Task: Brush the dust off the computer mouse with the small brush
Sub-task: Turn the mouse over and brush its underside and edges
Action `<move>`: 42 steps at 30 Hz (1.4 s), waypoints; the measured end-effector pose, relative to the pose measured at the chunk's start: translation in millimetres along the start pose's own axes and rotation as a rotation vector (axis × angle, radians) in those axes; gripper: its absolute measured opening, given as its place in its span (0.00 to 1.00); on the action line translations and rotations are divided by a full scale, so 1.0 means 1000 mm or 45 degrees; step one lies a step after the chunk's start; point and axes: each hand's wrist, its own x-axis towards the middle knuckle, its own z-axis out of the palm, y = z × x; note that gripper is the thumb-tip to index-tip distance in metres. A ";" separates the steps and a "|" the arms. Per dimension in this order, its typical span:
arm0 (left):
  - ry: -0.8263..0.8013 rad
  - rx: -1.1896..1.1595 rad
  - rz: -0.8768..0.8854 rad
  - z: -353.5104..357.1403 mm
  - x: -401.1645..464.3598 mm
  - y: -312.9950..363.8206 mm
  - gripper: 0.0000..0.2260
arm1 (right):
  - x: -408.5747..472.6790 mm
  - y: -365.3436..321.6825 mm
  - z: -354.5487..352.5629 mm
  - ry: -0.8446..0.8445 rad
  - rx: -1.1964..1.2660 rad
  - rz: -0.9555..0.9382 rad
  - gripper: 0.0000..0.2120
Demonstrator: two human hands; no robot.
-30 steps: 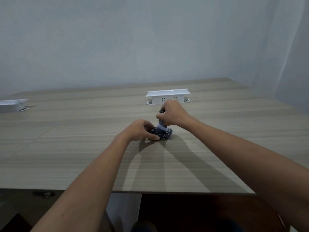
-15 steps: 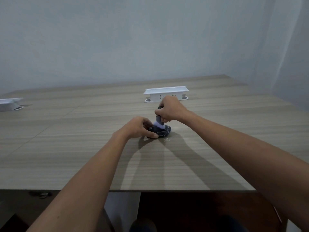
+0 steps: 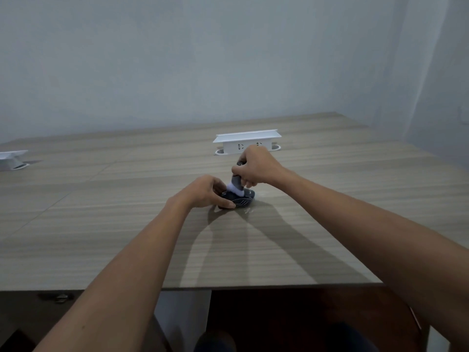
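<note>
A dark computer mouse (image 3: 242, 200) lies on the wooden table (image 3: 127, 224), a little beyond its middle. My left hand (image 3: 203, 193) grips the mouse's left side, thumb along the near edge, and hides that side. My right hand (image 3: 255, 167) is closed around the grey handle of a small brush (image 3: 236, 185), held upright. Its white bristles press down on the top of the mouse.
A white socket box (image 3: 247, 142) stands on the table just behind my right hand. Another white socket box (image 3: 11, 160) sits at the far left edge. The table's near edge runs across the lower view, with dark floor below.
The brush and my right hand have shifted slightly left across the mouse's top. My left hand stays on the mouse, which has not moved.
</note>
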 end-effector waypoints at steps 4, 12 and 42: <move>0.004 0.024 -0.011 0.000 -0.001 0.003 0.25 | -0.005 0.004 -0.002 0.006 -0.134 0.010 0.12; 0.027 0.110 -0.036 0.000 -0.002 0.009 0.22 | -0.007 0.010 0.000 -0.023 -0.081 -0.024 0.11; 0.105 0.146 -0.141 0.006 -0.006 0.013 0.18 | -0.011 0.029 -0.001 -0.062 -0.023 -0.052 0.12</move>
